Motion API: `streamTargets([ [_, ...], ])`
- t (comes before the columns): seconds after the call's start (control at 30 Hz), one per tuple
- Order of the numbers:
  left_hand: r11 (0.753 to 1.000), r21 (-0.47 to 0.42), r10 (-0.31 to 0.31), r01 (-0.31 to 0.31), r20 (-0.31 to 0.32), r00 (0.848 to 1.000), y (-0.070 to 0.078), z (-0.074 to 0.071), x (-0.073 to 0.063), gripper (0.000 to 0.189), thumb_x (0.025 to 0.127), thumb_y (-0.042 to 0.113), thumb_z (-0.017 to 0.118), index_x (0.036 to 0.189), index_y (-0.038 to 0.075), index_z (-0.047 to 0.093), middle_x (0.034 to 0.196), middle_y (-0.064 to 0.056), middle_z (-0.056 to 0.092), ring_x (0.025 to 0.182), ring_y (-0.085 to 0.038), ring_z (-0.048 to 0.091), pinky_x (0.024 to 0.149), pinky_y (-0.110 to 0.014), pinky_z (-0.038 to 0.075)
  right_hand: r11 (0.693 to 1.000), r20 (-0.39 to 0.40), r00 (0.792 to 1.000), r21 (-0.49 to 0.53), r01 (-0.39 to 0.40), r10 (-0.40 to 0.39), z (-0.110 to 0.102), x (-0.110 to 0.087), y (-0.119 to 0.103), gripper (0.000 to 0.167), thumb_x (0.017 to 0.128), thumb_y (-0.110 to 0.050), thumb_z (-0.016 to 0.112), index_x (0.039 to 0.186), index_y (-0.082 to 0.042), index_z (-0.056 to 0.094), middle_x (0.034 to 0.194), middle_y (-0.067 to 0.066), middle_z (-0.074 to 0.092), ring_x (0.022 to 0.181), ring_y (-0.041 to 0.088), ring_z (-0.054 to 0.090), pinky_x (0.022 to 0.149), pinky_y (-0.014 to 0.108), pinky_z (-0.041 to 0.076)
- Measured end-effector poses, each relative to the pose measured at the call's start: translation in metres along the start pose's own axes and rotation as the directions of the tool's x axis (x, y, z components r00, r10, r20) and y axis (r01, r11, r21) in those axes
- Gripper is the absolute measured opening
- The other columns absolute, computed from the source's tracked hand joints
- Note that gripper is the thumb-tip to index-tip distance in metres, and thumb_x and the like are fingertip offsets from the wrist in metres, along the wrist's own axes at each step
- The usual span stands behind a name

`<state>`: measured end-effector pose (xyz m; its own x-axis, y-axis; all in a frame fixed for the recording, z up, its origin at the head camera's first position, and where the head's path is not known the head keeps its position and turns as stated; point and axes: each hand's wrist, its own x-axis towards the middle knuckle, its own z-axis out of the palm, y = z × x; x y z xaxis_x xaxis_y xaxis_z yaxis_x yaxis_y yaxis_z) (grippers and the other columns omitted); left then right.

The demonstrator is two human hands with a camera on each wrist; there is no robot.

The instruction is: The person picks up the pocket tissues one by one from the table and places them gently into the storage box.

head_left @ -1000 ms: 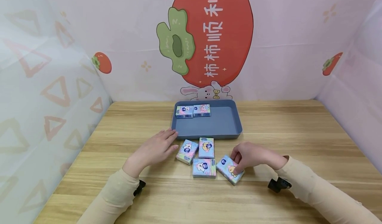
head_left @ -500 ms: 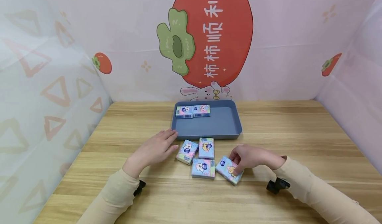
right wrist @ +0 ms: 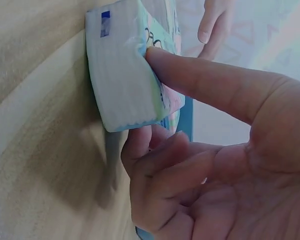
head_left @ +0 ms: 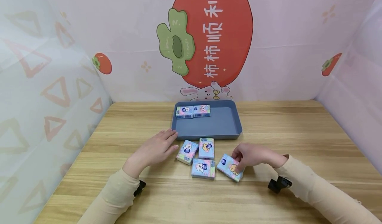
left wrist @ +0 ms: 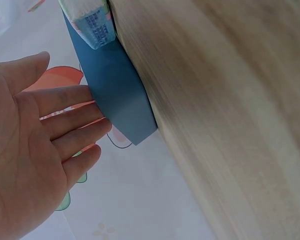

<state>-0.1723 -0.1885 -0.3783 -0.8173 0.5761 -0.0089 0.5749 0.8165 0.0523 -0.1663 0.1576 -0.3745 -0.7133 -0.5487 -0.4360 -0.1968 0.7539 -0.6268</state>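
Spanning the foreground, the wooden table (head_left: 286,127) bears a blue tray (head_left: 222,126). The left hand (head_left: 153,150) lies fingers extended at its near left corner; the right hand (head_left: 252,155) pinches one tissue pack (head_left: 228,167) beside three loose packs (head_left: 203,168). Two further packs (head_left: 202,111) occupy the tray's far left.

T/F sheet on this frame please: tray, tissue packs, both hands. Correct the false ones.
1. The blue-gray tray holds two tissue packs. True.
2. That pair lies in its near right corner. False: they lie side by side in its far left corner.
3. The right hand pinches another tissue pack. True.
4. The left hand also grips a pack. False: its fingers are extended at the tray's near left corner.
5. Three more tissue packs lie on the wooden table. True.
6. Those three are stacked. False: none lies on another.
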Motion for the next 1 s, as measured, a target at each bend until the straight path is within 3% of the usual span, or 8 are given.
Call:
streamTargets([
  [0.23,1.000,0.006,-0.005,0.005,0.005,1.000,0.000,0.000,0.000,0.056,0.101,0.040,0.039,0.141,0.001,0.043,0.146,-0.016,0.042,0.138,-0.032,0.036,0.117,-0.045,0.027,1.000,0.009,1.000,0.006,0.012,-0.012,-0.003,-0.001,0.004,0.023,0.073,-0.011,0.080,0.090,-0.006,0.066,0.076,-0.001,0.054,0.072,0.011,0.046,0.062,0.022,0.038],
  [0.5,1.000,0.001,-0.003,0.003,0.004,1.000,0.000,0.000,0.000,0.055,0.101,0.039,0.041,0.140,0.001,0.044,0.146,-0.017,0.043,0.137,-0.032,0.037,0.116,-0.046,0.028,1.000,-0.003,1.000,0.013,-0.015,0.015,-0.005,-0.004,0.004,0.028,0.074,-0.013,0.078,0.097,-0.004,0.063,0.085,0.001,0.057,0.079,0.013,0.050,0.069,0.025,0.043],
  [1.0,1.000,0.000,-0.007,0.007,0.006,1.000,0.001,0.000,0.000,0.056,0.100,0.039,0.042,0.140,0.000,0.044,0.145,-0.017,0.043,0.137,-0.032,0.037,0.116,-0.047,0.028,0.997,-0.027,0.999,0.062,-0.039,0.041,-0.012,-0.002,0.002,0.030,0.079,-0.015,0.075,0.104,-0.003,0.064,0.086,0.003,0.061,0.071,0.012,0.056,0.062,0.026,0.049],
])
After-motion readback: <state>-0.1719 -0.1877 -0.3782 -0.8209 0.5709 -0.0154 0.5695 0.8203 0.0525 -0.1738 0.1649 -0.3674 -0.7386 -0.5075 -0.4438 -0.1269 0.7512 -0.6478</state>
